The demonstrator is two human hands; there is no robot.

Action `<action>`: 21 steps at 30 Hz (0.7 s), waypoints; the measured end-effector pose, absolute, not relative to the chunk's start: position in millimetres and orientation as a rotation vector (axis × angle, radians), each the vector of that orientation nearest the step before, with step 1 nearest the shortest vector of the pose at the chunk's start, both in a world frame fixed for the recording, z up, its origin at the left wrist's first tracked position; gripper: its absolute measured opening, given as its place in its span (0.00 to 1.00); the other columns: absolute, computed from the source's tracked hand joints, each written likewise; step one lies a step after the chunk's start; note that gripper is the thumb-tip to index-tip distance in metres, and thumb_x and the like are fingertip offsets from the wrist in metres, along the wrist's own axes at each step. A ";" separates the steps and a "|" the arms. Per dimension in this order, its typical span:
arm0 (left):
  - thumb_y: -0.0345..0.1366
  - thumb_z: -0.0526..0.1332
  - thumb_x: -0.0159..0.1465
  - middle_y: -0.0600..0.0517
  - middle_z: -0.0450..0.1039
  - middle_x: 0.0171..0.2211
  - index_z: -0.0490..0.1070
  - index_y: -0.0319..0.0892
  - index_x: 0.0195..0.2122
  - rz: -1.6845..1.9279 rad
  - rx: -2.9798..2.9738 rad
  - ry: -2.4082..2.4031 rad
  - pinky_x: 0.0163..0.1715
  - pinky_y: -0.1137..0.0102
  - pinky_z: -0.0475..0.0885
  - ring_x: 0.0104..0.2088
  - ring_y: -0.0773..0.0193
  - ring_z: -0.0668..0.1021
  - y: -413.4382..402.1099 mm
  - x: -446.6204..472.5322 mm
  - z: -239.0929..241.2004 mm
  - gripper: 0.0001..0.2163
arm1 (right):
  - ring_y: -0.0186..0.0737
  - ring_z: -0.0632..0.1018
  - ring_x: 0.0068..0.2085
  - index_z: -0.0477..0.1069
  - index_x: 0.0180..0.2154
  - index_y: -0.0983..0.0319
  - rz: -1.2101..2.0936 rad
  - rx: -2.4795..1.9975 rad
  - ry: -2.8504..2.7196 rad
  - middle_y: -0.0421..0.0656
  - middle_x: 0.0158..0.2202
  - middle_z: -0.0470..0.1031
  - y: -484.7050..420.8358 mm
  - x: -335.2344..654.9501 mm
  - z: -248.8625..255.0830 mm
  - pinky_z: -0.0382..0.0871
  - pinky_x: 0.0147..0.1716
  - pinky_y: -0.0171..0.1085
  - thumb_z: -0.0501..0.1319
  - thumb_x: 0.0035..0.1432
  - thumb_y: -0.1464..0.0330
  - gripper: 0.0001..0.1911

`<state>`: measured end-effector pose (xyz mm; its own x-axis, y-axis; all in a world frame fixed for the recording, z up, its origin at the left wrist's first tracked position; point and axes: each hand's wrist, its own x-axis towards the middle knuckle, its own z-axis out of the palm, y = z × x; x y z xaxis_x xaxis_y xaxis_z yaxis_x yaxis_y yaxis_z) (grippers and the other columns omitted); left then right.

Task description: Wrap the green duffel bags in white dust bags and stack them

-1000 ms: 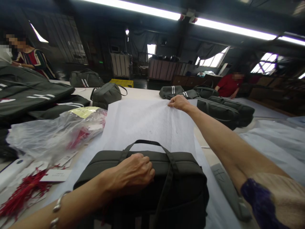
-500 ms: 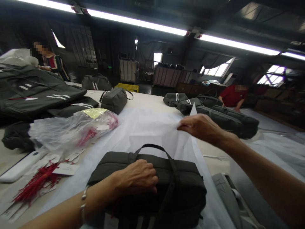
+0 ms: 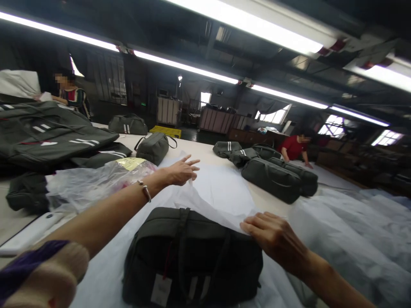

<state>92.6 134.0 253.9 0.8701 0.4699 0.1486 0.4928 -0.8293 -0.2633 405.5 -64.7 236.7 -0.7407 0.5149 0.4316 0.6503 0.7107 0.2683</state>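
A dark olive bag (image 3: 189, 256) with two handles lies on a white sheet of tissue paper (image 3: 224, 192) spread over the table. My right hand (image 3: 272, 239) pinches a fold of the white sheet and holds it over the bag's top right corner. My left hand (image 3: 181, 171) reaches out beyond the bag, fingers spread, touching the far part of the sheet. A silver bracelet (image 3: 145, 190) sits on my left wrist.
A clear plastic bag (image 3: 93, 182) with red tags lies at left, beside stacked dark garment bags (image 3: 48, 139). More olive bags (image 3: 272, 177) lie at right, a small one (image 3: 153, 147) further back. White sheets (image 3: 353, 239) pile at right. Two people work at the far ends.
My left hand left the bag's top and reached forward to the far sheet. My right hand pulled the sheet's edge back toward me over the bag. The camera tilted up.
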 end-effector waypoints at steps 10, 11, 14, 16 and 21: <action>0.20 0.48 0.64 0.54 0.69 0.26 0.69 0.41 0.30 -0.335 -2.429 -0.911 0.54 0.58 0.65 0.30 0.63 0.73 20.0 -24.5 229.6 0.15 | 0.42 0.80 0.47 0.75 0.43 0.61 -0.636 -0.914 -2.392 0.45 0.42 0.82 -96.3 403.8 209.1 0.79 0.46 0.41 0.55 0.65 0.76 0.12; 0.20 0.47 0.65 0.55 0.68 0.24 0.69 0.42 0.29 -0.396 -2.391 -0.858 0.50 0.60 0.67 0.28 0.63 0.72 -1.7 -31.2 218.7 0.15 | 0.42 0.80 0.47 0.75 0.44 0.62 -0.634 -0.926 -2.381 0.46 0.43 0.81 -102.3 404.4 203.3 0.79 0.46 0.41 0.55 0.64 0.77 0.12; 0.21 0.50 0.65 0.55 0.68 0.24 0.70 0.43 0.34 -0.476 -2.396 -0.802 0.32 0.66 0.68 0.24 0.62 0.71 -59.0 -44.1 178.9 0.13 | 0.42 0.79 0.50 0.76 0.44 0.61 -0.599 -0.973 -2.356 0.47 0.45 0.81 -119.2 409.6 177.9 0.78 0.48 0.41 0.55 0.64 0.78 0.14; 0.23 0.51 0.66 0.53 0.72 0.27 0.70 0.43 0.44 -0.549 -2.386 -0.809 0.32 0.64 0.68 0.27 0.60 0.74 -79.5 -50.7 154.1 0.13 | 0.43 0.79 0.51 0.76 0.46 0.60 -0.561 -1.005 -2.337 0.46 0.46 0.81 -126.8 414.0 157.3 0.78 0.49 0.41 0.54 0.63 0.78 0.16; 0.36 0.54 0.67 0.38 0.69 0.57 0.58 0.43 0.63 -0.666 -2.247 -0.993 0.51 0.49 0.67 0.53 0.42 0.74 -59.8 -70.4 119.5 0.22 | 0.42 0.78 0.52 0.75 0.48 0.60 -0.523 -1.046 -2.284 0.45 0.45 0.81 -128.7 417.1 123.8 0.78 0.50 0.42 0.53 0.63 0.79 0.18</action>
<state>-70.4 -59.8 119.5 0.5966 0.4825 0.6413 0.7763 -0.5496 -0.3087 417.1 -128.7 123.8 -0.5333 0.5564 0.6372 0.7782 0.6181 0.1115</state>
